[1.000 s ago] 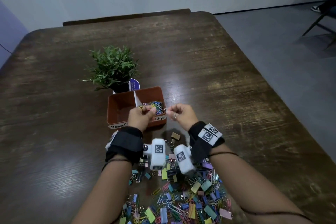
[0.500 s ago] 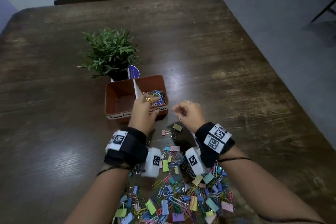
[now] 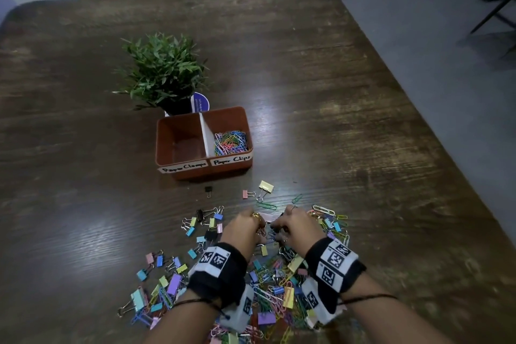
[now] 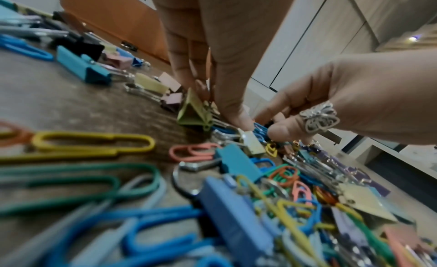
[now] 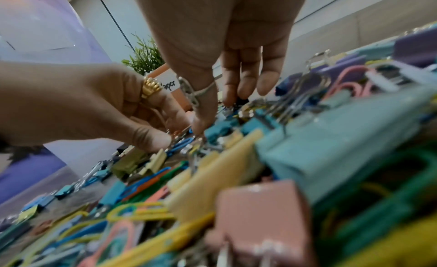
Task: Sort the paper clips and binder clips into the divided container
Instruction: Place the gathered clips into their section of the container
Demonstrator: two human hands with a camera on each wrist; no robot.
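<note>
The brown divided container (image 3: 178,160) stands beyond the pile; its right compartment, labelled Paper Clips, holds coloured paper clips (image 3: 231,142), and its left compartment, labelled Paper Clamps, looks empty. A mixed pile of paper clips and binder clips (image 3: 268,293) covers the near table. Both hands are down in the pile's far edge, fingertips almost meeting. My left hand (image 3: 261,232), with a gold ring, pinches a thin pinkish paper clip (image 5: 176,133). My right hand (image 3: 275,227), with a silver ring, pinches at a small clip between thumb and forefinger (image 4: 269,124); which clip is unclear.
A potted green plant (image 3: 164,72) stands just behind the container. Loose binder clips, one yellow (image 3: 265,186) and one black (image 3: 208,189), lie between container and pile. The wooden table's right edge (image 3: 418,109) drops to a grey floor; a chair back shows at the far side.
Both hands have come back from above the container's right compartment and gone down into the pile. The head view has tilted and now shows more of the pile.
</note>
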